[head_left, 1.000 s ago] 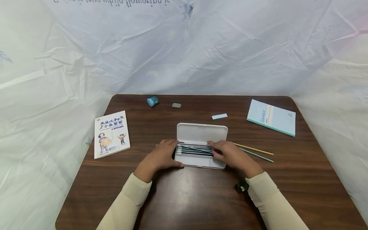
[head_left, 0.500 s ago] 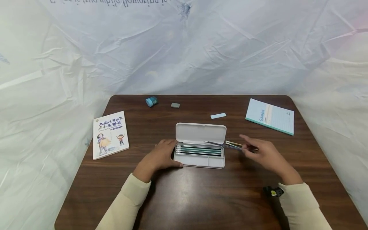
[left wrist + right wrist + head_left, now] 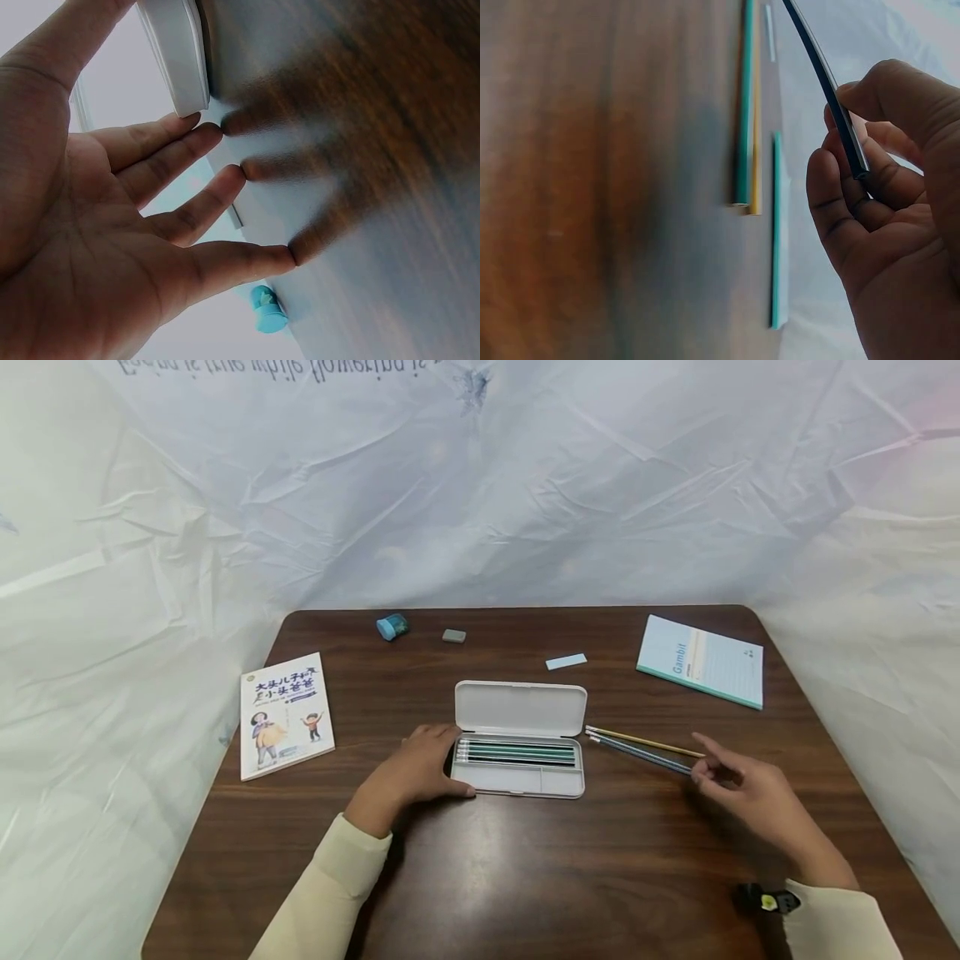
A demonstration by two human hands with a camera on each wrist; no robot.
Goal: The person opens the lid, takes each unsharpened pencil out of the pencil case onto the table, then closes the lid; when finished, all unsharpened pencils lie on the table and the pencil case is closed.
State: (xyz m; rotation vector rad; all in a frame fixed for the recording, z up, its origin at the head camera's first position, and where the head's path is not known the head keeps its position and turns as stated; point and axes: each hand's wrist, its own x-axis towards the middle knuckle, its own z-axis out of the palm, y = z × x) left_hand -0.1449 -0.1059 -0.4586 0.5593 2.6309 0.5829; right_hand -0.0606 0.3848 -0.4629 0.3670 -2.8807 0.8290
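Note:
A white pencil case (image 3: 521,710) lies with its lid raised, several green and dark pencils (image 3: 517,752) side by side in its back compartment. My left hand (image 3: 420,768) rests at the case's left end, thumb along the front edge. In the left wrist view its fingers (image 3: 217,202) are spread, tips on the table, one at the case corner (image 3: 184,67). To the right of the case, my right hand (image 3: 750,789) pinches a dark pencil (image 3: 832,97) by its end between thumb and fingers. A yellow pencil (image 3: 652,742) and a green pencil (image 3: 744,112) lie on the table beside it.
Behind the case are a pale blue strip (image 3: 566,662), a grey eraser (image 3: 453,636) and a blue pencil sharpener (image 3: 392,627). A picture-covered book (image 3: 287,716) lies at left, a light blue notebook (image 3: 701,662) at back right. White sheeting (image 3: 480,527) surrounds the brown table (image 3: 525,877).
My right hand has drawn the dark pencil rightward, from slanting over the others in the case to beside the loose pencils. The left hand has stayed at the case.

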